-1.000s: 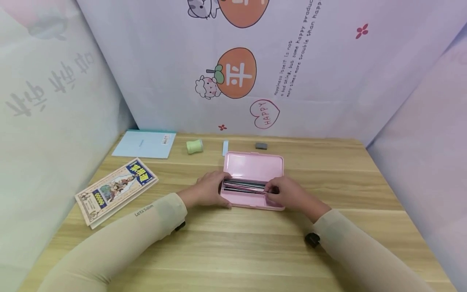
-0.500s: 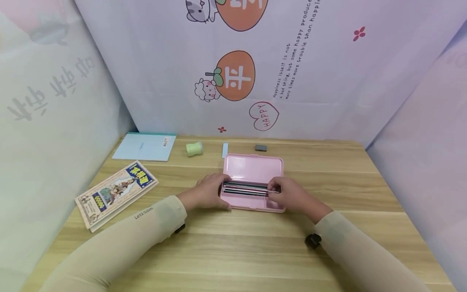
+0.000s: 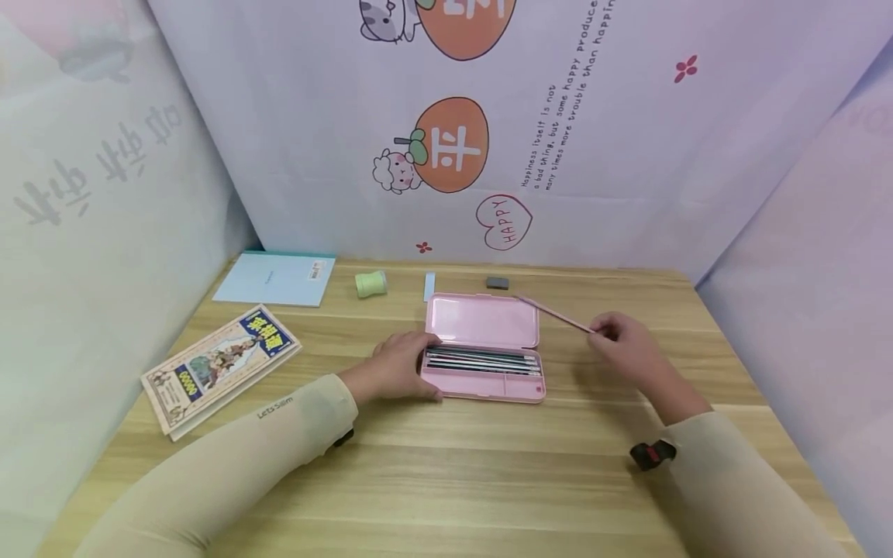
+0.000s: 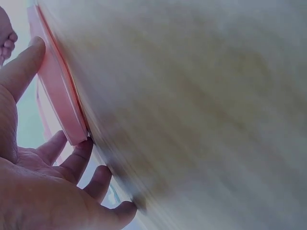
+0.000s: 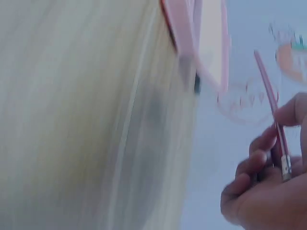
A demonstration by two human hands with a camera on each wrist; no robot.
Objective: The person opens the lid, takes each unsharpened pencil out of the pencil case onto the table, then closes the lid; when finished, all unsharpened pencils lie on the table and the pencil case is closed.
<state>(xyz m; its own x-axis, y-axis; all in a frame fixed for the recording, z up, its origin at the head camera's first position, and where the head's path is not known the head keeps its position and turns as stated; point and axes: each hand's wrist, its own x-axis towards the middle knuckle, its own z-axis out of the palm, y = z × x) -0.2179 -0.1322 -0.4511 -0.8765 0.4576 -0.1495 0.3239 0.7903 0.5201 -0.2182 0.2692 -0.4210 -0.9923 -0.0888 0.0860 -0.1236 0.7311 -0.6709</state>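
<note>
A pink pencil case (image 3: 460, 386) lies on the wooden table with its lid (image 3: 481, 319) folded back. Several dark and striped pencils (image 3: 481, 361) fill its rear compartment. My left hand (image 3: 401, 366) grips the case's left end; in the left wrist view the thumb presses one side and the fingers (image 4: 76, 160) reach round the other. To the right of the case, my right hand (image 3: 631, 353) pinches a pinkish pencil (image 3: 561, 316) whose far end overlaps the lid's corner. The right wrist view shows that pencil's metal-banded end (image 5: 286, 167) against the palm.
Behind the case are a grey eraser (image 3: 498, 284), a pale blue strip (image 3: 429, 287) and a green pencil sharpener-like barrel (image 3: 370, 284). A light blue notebook (image 3: 275, 279) and a picture-covered booklet (image 3: 223, 368) lie left. Printed cloth (image 3: 593, 225) hangs round the table.
My right hand has lifted a pencil out of the case and moved it right, above the table. My left hand stays at the case's left end.
</note>
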